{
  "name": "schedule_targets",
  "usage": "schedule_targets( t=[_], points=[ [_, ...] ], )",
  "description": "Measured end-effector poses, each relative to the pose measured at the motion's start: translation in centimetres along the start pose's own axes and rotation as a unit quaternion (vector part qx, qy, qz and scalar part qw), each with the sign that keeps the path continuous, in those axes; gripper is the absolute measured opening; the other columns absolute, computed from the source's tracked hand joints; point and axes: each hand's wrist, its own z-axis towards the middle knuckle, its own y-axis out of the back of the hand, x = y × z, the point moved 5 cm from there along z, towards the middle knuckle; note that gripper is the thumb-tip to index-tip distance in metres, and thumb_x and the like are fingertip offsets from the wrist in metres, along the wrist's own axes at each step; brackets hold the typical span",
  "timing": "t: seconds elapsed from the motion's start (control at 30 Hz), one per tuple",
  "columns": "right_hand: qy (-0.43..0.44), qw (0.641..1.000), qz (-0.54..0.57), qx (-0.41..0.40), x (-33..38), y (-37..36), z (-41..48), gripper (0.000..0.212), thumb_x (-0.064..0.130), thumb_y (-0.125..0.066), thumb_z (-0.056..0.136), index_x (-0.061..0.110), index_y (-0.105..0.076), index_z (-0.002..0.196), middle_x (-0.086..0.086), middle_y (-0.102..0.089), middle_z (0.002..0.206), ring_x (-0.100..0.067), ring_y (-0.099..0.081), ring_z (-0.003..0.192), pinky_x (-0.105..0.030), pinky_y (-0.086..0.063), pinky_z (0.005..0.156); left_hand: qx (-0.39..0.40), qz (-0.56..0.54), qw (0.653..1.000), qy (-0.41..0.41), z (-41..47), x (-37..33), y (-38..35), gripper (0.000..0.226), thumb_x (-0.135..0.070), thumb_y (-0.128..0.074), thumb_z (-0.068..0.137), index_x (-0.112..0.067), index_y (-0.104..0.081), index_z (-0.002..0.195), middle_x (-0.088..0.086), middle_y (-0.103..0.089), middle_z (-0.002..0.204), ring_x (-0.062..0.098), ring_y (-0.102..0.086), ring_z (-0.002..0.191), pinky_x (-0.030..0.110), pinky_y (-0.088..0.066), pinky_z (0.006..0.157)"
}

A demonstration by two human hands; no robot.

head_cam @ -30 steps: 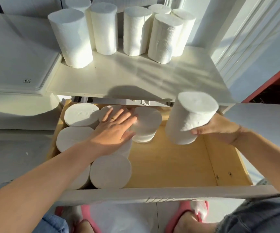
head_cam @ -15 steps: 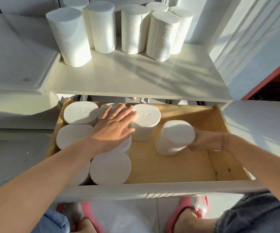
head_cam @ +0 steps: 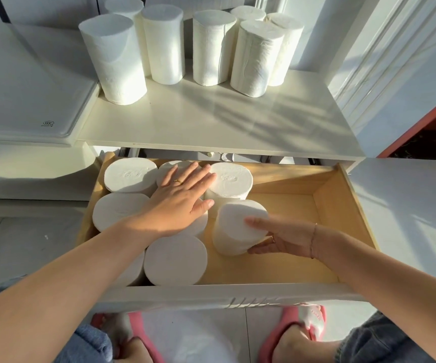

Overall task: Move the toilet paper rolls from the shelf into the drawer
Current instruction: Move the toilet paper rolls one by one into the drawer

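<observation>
Shelf (head_cam: 211, 121): white, with shelf rolls (head_cam: 213, 48) standing upright along its back edge.
Drawer (head_cam: 342, 205): open, with packed rolls (head_cam: 130, 175) upright against its left edge.
Left grip (head_cam: 177, 205): flat, fingers straight, resting on the packed rolls' tops.
Right grip (head_cam: 287, 238): thumb over and fingers under a tilted roll (head_cam: 238, 229), mid-drawer.

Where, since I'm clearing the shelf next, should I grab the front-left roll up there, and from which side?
Probably best: wrap the front-left roll round its side wall at mid-height, coming from the front. It stands upright nearest the shelf edge with bare shelf before it, while other rolls stand close behind and to its right.
</observation>
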Motion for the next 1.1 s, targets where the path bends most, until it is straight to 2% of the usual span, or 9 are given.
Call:
schedule_targets(
  t=[0.27, 0.4, 0.5, 0.6, 0.7, 0.77, 0.9, 1.03, 1.1],
  points=[
    [0.003, 0.997, 0.066, -0.028, 0.4, -2.2, 1.1, 0.060, 0.043, -0.077, 0.063, 0.017, -0.060, 0.114, -0.015, -0.065, 0.111, -0.029, -0.067, 0.096, -0.040, -0.060, 0.085, -0.008, 0.011, 1.000, -0.001, 0.0, -0.1, 0.0, 0.076, -0.069, 0.001, 0.082, -0.032, -0.007, 0.148, -0.019, 0.011, 0.149, -0.001, 0.017, 0.136, 0.028, 0.022, 0.107],
    [-0.001, 0.997, 0.070, -0.025, 0.7, -2.8, 1.1, 0.053, 0.043, -0.071, 0.074, 0.017, -0.057, 0.118, -0.010, -0.066, 0.106, -0.023, -0.069, 0.087, -0.037, -0.060, 0.083, -0.002, 0.018, 1.000, 0.001, 0.1, -0.1, -0.1, 0.077, -0.070, 0.002, 0.081, -0.032, -0.002, 0.148, -0.019, 0.014, 0.149, 0.001, 0.021, 0.136, 0.029, 0.024, 0.107],
    [-0.032, 0.984, -0.166, -0.061, 2.5, -2.2, 0.1, 0.057, 0.055, -0.057, 0.085, 0.013, -0.055, 0.123, -0.010, -0.063, 0.114, -0.023, -0.065, 0.090, -0.035, -0.056, 0.087, 0.000, 0.018, 1.000, -0.002, 0.2, -0.2, 0.0, 0.077, -0.068, 0.002, 0.080, -0.031, -0.002, 0.148, -0.015, 0.011, 0.154, 0.003, 0.020, 0.138, 0.031, 0.022, 0.109],
    [0.042, 0.873, -0.460, -0.157, 8.0, 0.3, -1.8, 0.059, 0.056, -0.053, 0.089, -0.001, -0.067, 0.089, -0.019, -0.071, 0.089, -0.026, -0.062, 0.072, -0.033, -0.050, 0.073, 0.009, 0.003, 1.000, -0.008, 0.2, -0.3, 0.4, 0.078, -0.069, 0.000, 0.084, -0.026, -0.006, 0.148, -0.007, 0.003, 0.158, 0.010, 0.013, 0.143, 0.035, 0.014, 0.113],
    [0.191, 0.895, -0.309, -0.258, 14.2, 3.8, -3.2, 0.032, 0.034, -0.067, 0.087, 0.003, -0.067, 0.079, -0.017, -0.071, 0.076, -0.022, -0.063, 0.063, -0.036, -0.053, 0.068, 0.008, -0.020, 1.000, -0.009, 0.2, -0.5, 0.6, 0.073, -0.062, -0.011, 0.088, -0.022, -0.009, 0.149, -0.004, 0.002, 0.158, 0.011, 0.012, 0.143, 0.034, 0.009, 0.115],
    [0.271, 0.877, -0.203, -0.342, 17.6, 6.7, -2.6, 0.025, 0.025, -0.070, 0.085, 0.005, -0.066, 0.098, -0.021, -0.070, 0.098, -0.025, -0.064, 0.083, -0.044, -0.053, 0.082, 0.000, -0.031, 1.000, -0.002, 0.3, -0.6, 0.6, 0.066, -0.057, -0.020, 0.093, -0.024, -0.009, 0.149, -0.006, 0.003, 0.158, 0.008, 0.013, 0.142, 0.031, 0.012, 0.113],
    [0.321, 0.848, -0.110, -0.406, 22.0, 10.6, 1.2, 0.059, 0.027, -0.074, 0.081, 0.008, -0.048, 0.130, -0.012, -0.058, 0.128, -0.015, -0.056, 0.104, -0.022, -0.047, 0.085, -0.017, -0.017, 1.000, 0.002, 0.6, -0.8, 0.9, 0.064, -0.052, -0.028, 0.094, -0.025, -0.011, 0.149, -0.008, -0.001, 0.158, 0.007, 0.009, 0.143, 0.031, 0.011, 0.115],
    [0.336, 0.844, -0.090, -0.408, 25.3, 12.6, 5.4, 0.077, 0.029, -0.077, 0.078, 0.008, -0.036, 0.139, -0.013, -0.048, 0.136, -0.016, -0.051, 0.114, -0.026, -0.043, 0.099, -0.007, 0.007, 1.000, -0.003, 1.0, -0.6, 0.9, 0.066, -0.054, -0.029, 0.093, -0.023, -0.011, 0.149, -0.004, -0.002, 0.158, 0.012, 0.006, 0.144, 0.034, 0.007, 0.116],
    [0.338, 0.848, -0.066, -0.403, 26.6, 13.1, 6.8, 0.080, 0.031, -0.079, 0.075, 0.010, -0.035, 0.139, -0.011, -0.048, 0.134, -0.015, -0.052, 0.112, -0.024, -0.043, 0.095, -0.008, 0.027, 1.000, -0.007, 1.1, -0.7, 0.9, 0.069, -0.058, -0.022, 0.091, -0.022, -0.012, 0.148, -0.003, -0.003, 0.158, 0.016, 0.004, 0.144, 0.035, 0.005, 0.116]
  ],
)
